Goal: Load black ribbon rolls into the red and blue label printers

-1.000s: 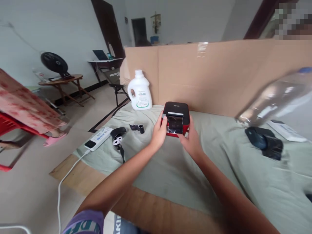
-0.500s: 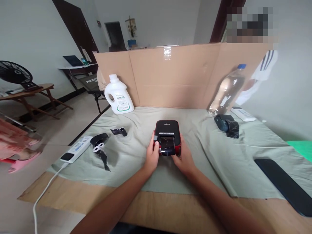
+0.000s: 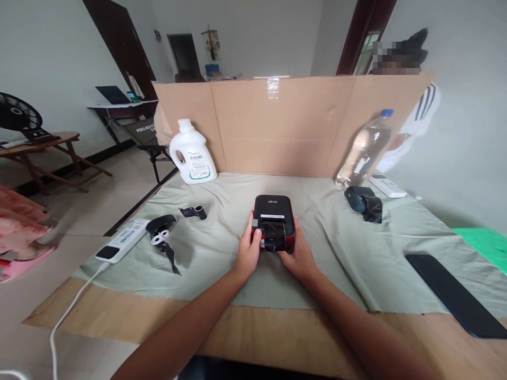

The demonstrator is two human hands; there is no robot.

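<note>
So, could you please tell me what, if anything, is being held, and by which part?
A black-and-red device, held by its opposite sides: left grip on one, right grip on the other.

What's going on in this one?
A person holds a black-and-red device in both hands, the left hand at one side and the right hand at the other. A dark strip shows at its near end. Whether it rests on the cloth or is slightly raised, I can't tell. A white jug stands farther off to the left, and a phone lies to the right.
</note>
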